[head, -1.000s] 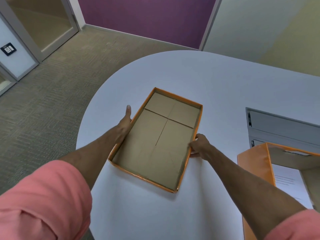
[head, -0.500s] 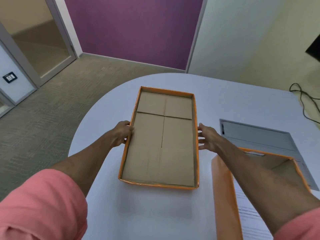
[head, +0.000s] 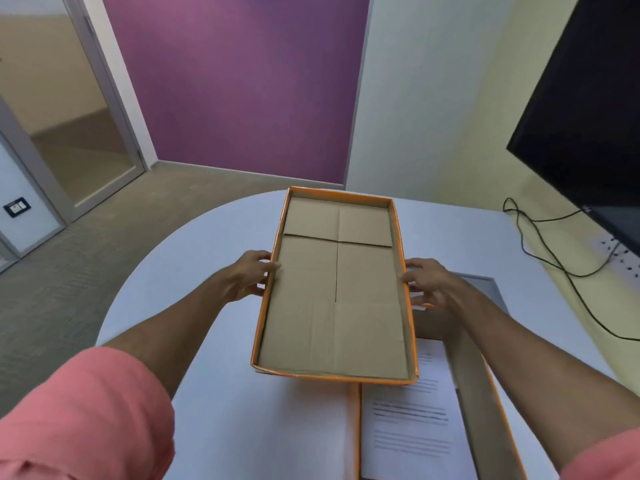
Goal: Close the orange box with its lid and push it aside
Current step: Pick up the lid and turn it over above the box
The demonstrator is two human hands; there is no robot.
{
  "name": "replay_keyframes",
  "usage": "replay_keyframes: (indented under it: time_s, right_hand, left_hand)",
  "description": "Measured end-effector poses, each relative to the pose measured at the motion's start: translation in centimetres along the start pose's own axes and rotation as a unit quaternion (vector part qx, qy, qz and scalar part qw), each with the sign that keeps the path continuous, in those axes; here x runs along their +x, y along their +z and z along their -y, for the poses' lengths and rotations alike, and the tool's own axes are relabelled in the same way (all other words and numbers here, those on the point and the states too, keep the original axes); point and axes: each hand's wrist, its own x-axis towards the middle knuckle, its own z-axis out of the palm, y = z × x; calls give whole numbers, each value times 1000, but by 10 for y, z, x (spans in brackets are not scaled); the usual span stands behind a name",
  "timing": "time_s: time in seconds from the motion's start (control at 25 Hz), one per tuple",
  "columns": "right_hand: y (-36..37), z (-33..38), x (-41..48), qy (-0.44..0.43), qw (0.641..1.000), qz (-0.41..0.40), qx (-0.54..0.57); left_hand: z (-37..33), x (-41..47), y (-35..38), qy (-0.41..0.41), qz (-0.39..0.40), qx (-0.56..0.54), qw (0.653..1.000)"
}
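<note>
Gripping lid point(head: 335, 299): left hand point(head: 247, 277), right hand point(head: 427, 282) | box point(head: 354, 427) paper point(head: 408, 427) text unreadable

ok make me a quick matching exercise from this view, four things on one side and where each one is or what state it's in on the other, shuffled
Things:
1. lid
2. orange box
3. printed sheet
4. black cable

Places or states:
A. lying inside the open container
B. trailing across the table's far right
C. held inner side up between the left hand and right hand
D. open, low on the right, partly under the held piece

Pairs: 1-C, 2-D, 3-A, 4-B
</note>
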Motion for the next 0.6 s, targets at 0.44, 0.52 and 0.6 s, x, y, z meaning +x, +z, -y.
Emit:
replay_keyframes:
  time_s: [0.44,0.52,0.6]
  right_hand:
    - [-90,-84,-58,23,999,-32,38]
    - [-92,-90,-60,27,998,-40,37]
    - [-91,-88,-64,18,998,-49,23]
  left_hand:
    - [-38,-63,125,120,-37,61,990]
    - [-51,-71,135,153,-74,83,982]
    - [-64,-78,143,180,-119,100,971]
